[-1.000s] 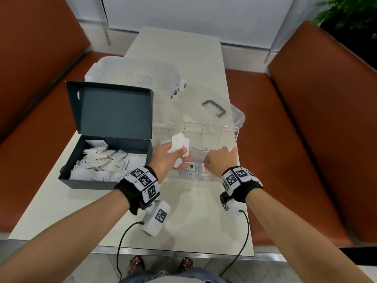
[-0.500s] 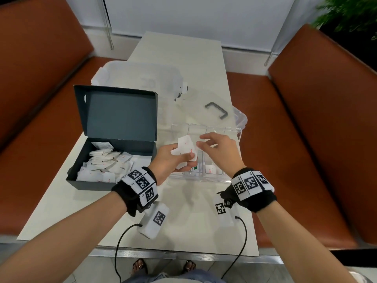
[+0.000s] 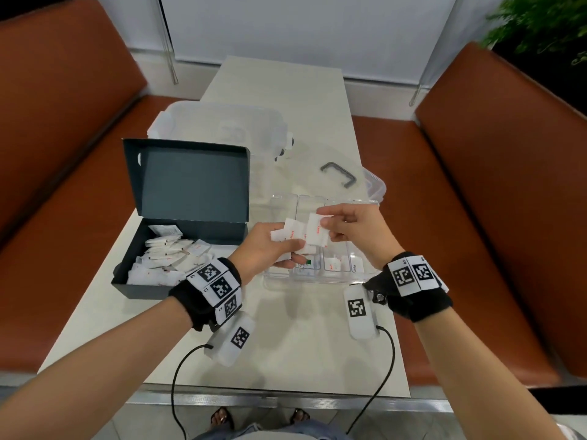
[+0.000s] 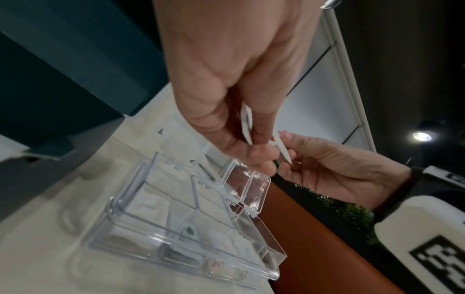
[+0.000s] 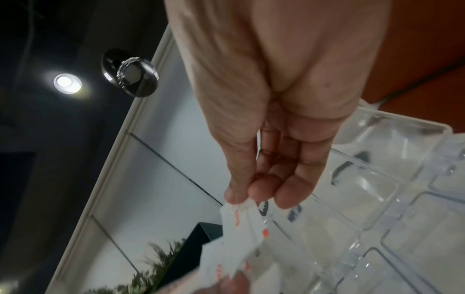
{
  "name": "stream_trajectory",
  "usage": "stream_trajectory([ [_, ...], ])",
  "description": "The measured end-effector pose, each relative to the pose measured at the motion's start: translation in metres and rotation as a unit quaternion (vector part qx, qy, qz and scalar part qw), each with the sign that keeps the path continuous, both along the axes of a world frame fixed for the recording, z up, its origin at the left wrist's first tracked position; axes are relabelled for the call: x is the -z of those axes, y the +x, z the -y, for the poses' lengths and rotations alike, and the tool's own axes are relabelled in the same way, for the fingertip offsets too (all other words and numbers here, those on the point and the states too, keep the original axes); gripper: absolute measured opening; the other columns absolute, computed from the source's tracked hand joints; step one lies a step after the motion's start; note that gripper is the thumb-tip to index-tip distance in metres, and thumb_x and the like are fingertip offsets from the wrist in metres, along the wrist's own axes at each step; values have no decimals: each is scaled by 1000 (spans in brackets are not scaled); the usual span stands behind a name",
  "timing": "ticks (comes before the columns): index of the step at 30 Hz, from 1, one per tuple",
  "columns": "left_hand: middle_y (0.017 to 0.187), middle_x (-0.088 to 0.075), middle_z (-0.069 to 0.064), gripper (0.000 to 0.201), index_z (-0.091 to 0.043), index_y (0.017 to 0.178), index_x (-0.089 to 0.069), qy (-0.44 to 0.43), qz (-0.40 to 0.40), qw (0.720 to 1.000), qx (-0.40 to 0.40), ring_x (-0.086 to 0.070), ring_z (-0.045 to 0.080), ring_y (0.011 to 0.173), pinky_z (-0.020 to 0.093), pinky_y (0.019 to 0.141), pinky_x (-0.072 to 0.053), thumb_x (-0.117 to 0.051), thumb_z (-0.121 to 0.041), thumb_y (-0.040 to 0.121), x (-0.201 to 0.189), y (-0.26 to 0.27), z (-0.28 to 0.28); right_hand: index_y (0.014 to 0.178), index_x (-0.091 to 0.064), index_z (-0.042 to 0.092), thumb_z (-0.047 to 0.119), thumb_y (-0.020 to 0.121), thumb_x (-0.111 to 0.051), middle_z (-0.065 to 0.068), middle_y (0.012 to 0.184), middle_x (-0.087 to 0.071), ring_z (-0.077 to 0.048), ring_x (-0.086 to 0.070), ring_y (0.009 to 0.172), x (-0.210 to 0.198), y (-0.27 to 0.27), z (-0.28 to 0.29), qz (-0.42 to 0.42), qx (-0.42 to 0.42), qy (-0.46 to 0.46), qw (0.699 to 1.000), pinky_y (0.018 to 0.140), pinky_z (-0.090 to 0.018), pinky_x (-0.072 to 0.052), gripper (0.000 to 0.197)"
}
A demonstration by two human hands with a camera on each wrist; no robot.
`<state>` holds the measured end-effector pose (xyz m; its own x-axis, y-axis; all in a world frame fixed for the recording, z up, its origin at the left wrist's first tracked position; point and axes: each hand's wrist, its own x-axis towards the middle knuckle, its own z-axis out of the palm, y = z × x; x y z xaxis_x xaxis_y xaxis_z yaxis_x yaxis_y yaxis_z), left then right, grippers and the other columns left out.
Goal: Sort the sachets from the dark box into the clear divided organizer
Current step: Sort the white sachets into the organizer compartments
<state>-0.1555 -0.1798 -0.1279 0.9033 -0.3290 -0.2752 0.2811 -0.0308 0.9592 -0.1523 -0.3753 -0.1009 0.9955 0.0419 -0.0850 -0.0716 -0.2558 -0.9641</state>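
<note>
Left hand (image 3: 263,249) gripping several sachets (image 3: 293,233) (count unclear), right hand (image 3: 355,230) pinching one sachet (image 3: 317,233)

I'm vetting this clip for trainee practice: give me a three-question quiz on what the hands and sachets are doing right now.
1. True or false: the right hand pinches a sachet.
2. What does the left hand hold?
A. a small bunch of sachets
B. the grey handle
C. nothing
3. Fill in: more sachets lie loose in the ___, left of the clear organizer.

Key: 1 true; 2 A; 3 dark box.
</note>
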Motion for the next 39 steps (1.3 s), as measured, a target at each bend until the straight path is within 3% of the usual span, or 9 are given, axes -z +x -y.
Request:
stream_trajectory([
  [4,99,-73,13,23,-4,113,-65,13,17,999,32,-74,22,76,21,56,-53,-64,-11,91,-4,-1,-1,103,-74,8,10,82,-73,-11,74,-68,-13,-61,65,0,2,-6,13,-29,-101,994,72,-25,-58,21],
  [7,102,-72,13,22,-7,113,-66,-1,16,998,55,-74,20,80,20,58,-54,-60,-18,95,-7,-3,-3,91,-75,13,14,81,-74,-8,76,-71,-10,-63,65,2,3,-8,21,-29,-146,989,67,-22,-57,10],
  [11,101,-71,9,32,-5,120,-61,-14,1,997,79,-73,19,85,20,61,-55,-49,-25,100,-10,-7,-5,84,-73,13,10,81,-74,-11,73,-71,-12,-64,62,2,3,-13,8,1,-103,995,64,-21,-57,5],
  [16,103,-71,8,35,-9,121,-60,-25,-22,994,103,-71,20,92,25,70,-58,-41,-32,102,-10,-9,-4,91,-74,7,8,80,-75,-8,71,-71,-14,-67,62,4,-2,-21,7,-4,-73,997,66,-25,-58,12],
  [21,97,-71,6,40,-9,112,-63,-62,-57,991,107,-69,15,86,25,71,-56,-38,-38,102,-8,-9,-3,96,-76,12,11,85,-71,9,61,-67,-3,-63,58,5,-4,-25,12,-35,-89,995,62,-17,-54,13],
  [24,99,-74,8,43,-8,109,-64,-116,-114,983,86,-72,18,90,25,69,-57,-37,-41,101,-7,-8,-4,95,-75,8,6,84,-69,0,66,-67,-9,-62,60,3,-4,-24,7,-19,-52,998,63,-21,-55,12],
  [29,107,-71,16,40,-2,116,-60,-162,-155,972,70,-70,19,90,27,78,-59,-41,-35,101,-5,-5,-7,98,-74,6,3,85,-68,-11,78,-71,-9,-62,62,0,-6,-21,-11,-22,-8,1000,67,-23,-56,15],
  [36,111,-67,22,43,2,121,-58,-171,-139,973,74,-70,20,92,26,78,-58,-39,-32,102,-2,-4,6,95,-74,10,10,85,-70,-3,76,-71,-5,-59,61,4,-3,-11,-13,-5,-48,999,58,-15,-49,11],
  [39,109,-70,17,41,0,117,-59,-123,-120,983,69,-71,15,90,24,75,-57,-40,-32,102,2,-3,12,97,-75,9,12,83,-72,1,82,-71,5,-58,62,9,6,5,6,30,-107,994,59,-7,-43,14],
])
